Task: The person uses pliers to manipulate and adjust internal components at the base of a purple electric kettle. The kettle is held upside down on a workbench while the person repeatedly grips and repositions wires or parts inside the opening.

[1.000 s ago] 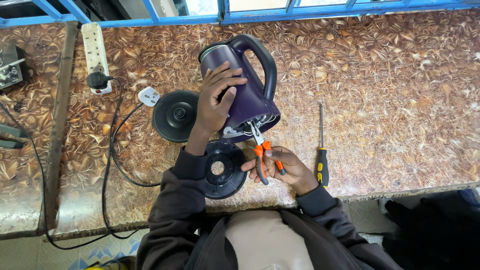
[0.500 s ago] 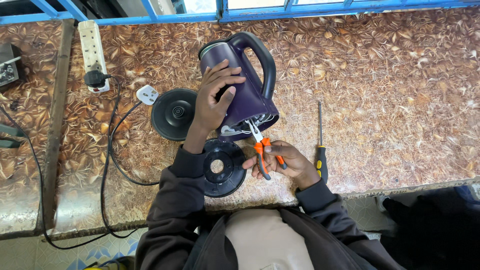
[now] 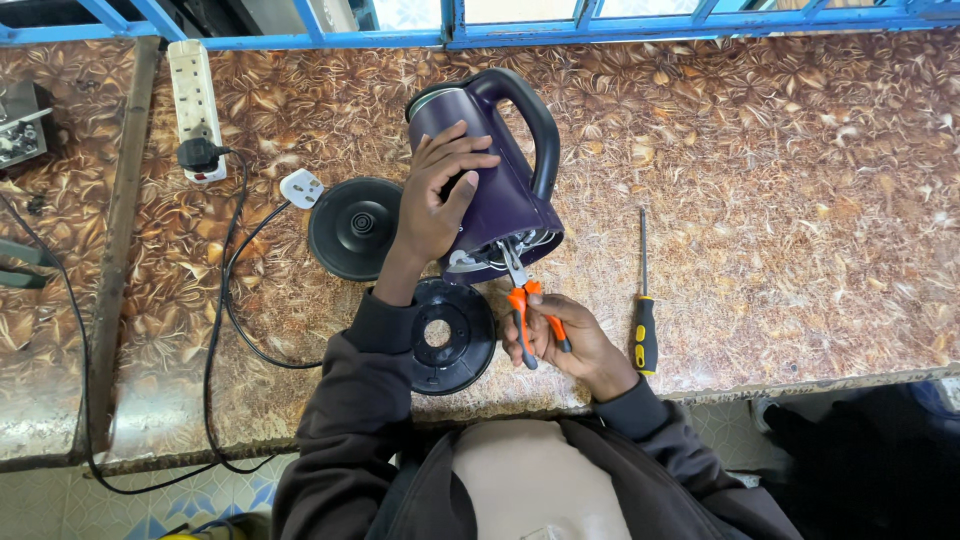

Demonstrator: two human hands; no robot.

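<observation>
**Purple kettle on its side, pliers at its open underside**

Purple plastic forms the body of an electric kettle (image 3: 500,190) lying tilted on a brown leaf-patterned tabletop (image 3: 780,200), its black handle turned up and away from the person. The left hand (image 3: 437,200) lies spread over the kettle's side, fingers apart and pressed on the body, steadying it. Just below that hand the kettle's underside is open, with metal parts and wires showing.

The right hand (image 3: 565,340) is closed around the orange grips of a pair of pliers (image 3: 525,300), whose metal nose points up into the open underside; whether the nose pinches anything there cannot be told.

Between the two forearms, touching the left sleeve, lies a black round bottom cover (image 3: 445,335) with a hole in its middle. Left of the left hand sits the black round power base (image 3: 355,228), its cord running to a white plug (image 3: 300,187) lying loose on the tabletop. Farther left, a white power strip (image 3: 195,95) carries a black plug (image 3: 198,154). Just right of the right hand lies a screwdriver (image 3: 644,300) with a black and yellow handle, its shaft pointing away from the person.
</observation>
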